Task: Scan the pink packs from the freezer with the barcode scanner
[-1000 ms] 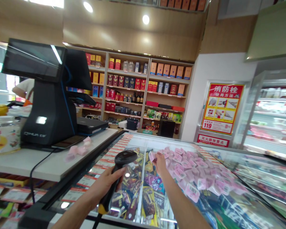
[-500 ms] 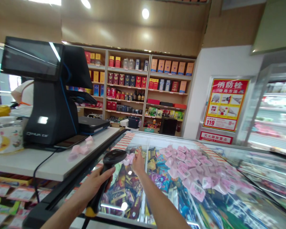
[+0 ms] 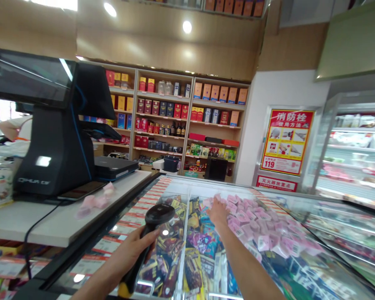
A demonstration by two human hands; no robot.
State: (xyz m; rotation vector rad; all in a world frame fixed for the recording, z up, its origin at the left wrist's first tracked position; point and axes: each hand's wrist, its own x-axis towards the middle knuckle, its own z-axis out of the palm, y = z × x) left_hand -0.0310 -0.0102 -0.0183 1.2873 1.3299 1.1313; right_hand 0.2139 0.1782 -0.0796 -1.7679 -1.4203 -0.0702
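Your one view comes from a camera worn on your head, looking forward and down over your own hands, with the left hand (image 3: 137,250) and the right hand (image 3: 219,214) close below the lens, in the lower middle of the picture. You face across the glass-topped display freezer (image 3: 175,185), near enough for it to fill the lower centre, toward the wooden wall shelves (image 3: 217,103) well beyond. The wide framing takes in the POS terminal (image 3: 50,150) near your left, the fire-hydrant poster (image 3: 286,141) farther off at right and a ceiling light (image 3: 187,27) high up.
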